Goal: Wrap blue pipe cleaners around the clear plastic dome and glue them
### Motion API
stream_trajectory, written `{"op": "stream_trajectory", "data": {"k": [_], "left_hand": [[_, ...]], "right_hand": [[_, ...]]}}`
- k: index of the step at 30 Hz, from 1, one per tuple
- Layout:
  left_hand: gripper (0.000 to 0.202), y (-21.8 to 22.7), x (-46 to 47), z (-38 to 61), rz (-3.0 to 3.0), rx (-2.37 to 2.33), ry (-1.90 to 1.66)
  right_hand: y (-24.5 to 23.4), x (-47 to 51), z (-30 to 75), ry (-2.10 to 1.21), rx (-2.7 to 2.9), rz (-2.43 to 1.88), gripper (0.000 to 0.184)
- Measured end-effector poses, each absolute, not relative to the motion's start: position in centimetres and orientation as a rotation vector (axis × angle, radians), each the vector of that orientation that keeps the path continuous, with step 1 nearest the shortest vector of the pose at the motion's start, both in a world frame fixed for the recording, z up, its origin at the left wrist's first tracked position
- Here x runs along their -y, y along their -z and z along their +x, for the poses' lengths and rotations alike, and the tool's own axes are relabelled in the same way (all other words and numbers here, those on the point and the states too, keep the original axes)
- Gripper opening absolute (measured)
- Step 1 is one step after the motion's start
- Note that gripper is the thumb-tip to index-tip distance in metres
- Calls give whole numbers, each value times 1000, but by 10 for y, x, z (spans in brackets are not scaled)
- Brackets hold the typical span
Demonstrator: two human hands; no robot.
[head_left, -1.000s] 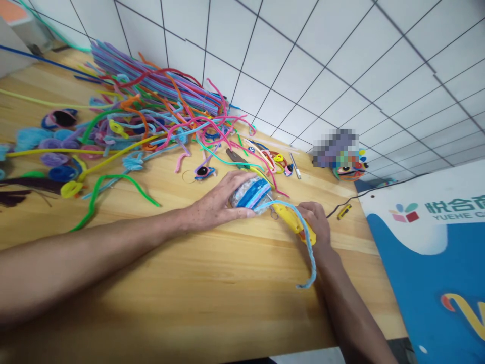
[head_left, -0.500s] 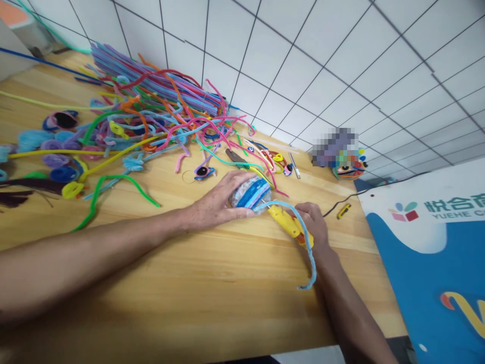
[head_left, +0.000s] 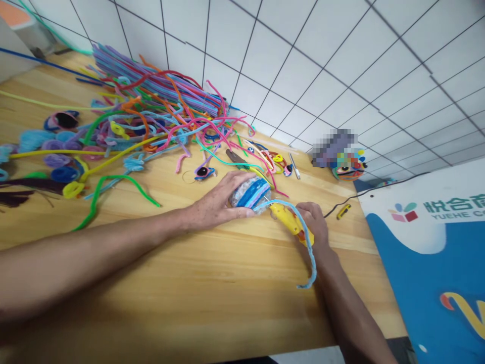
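My left hand (head_left: 220, 202) is closed around a rounded form (head_left: 250, 192) wrapped in blue and light-blue pipe cleaner, pressing it on the wooden table (head_left: 212, 293). My right hand (head_left: 312, 222) grips a yellow glue gun (head_left: 288, 220) whose nozzle points at the right side of the wrapped form. A loose light-blue pipe cleaner tail (head_left: 308, 247) runs from the form over the glue gun and hangs toward the table's near edge.
A big heap of coloured pipe cleaners (head_left: 151, 106) covers the table's far left. Coiled pieces (head_left: 56, 162) lie at the left. A black cord (head_left: 364, 194) runs off to the right. A colourful craft figure (head_left: 348, 169) stands by the tiled wall. A blue-and-white sign (head_left: 435, 263) stands at right.
The glue gun's tip drew back slightly from the wrapped form, then moved in against it again. My left hand has stayed put.
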State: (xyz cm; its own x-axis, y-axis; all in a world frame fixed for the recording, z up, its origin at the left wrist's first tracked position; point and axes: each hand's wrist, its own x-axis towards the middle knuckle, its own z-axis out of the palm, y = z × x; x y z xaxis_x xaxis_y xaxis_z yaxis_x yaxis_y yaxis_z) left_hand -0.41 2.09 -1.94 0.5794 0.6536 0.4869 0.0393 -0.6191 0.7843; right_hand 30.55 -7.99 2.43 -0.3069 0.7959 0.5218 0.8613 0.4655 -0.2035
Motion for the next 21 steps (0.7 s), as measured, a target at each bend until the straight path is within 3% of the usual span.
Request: {"op": "stream_trajectory", "data": {"k": [21], "left_hand": [[82,20,-20,-4,2079,-533,-1070]], "right_hand": [[-17,70,314,179,2178,-1215,28]]}}
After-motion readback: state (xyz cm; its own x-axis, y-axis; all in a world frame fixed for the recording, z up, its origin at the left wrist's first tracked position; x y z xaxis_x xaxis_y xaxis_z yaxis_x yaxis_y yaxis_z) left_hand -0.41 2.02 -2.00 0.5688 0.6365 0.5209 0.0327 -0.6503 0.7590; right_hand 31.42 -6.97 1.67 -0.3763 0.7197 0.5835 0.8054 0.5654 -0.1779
